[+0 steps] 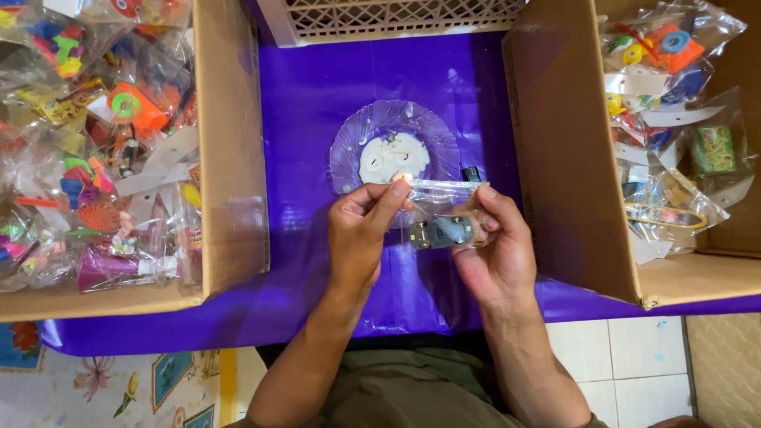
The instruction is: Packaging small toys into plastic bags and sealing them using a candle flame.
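Note:
Both my hands hold a small clear plastic bag [441,208] over the purple table cover [317,103]. A dark toy car [441,231] lies inside the bag. My left hand [361,230] pinches the bag's top left corner between thumb and forefinger. My right hand [495,246] grips the bag's right side and cradles the car from below. Just beyond the bag sits a clear glass plate [349,150] with a white paste-like blob [392,157] on it.
An open cardboard box [230,143] on the left holds several bagged colourful toys. Another cardboard box [567,158] on the right holds more bagged toys. A white lattice basket [388,16] stands at the table's far edge. Tiled floor and a patterned mat show below.

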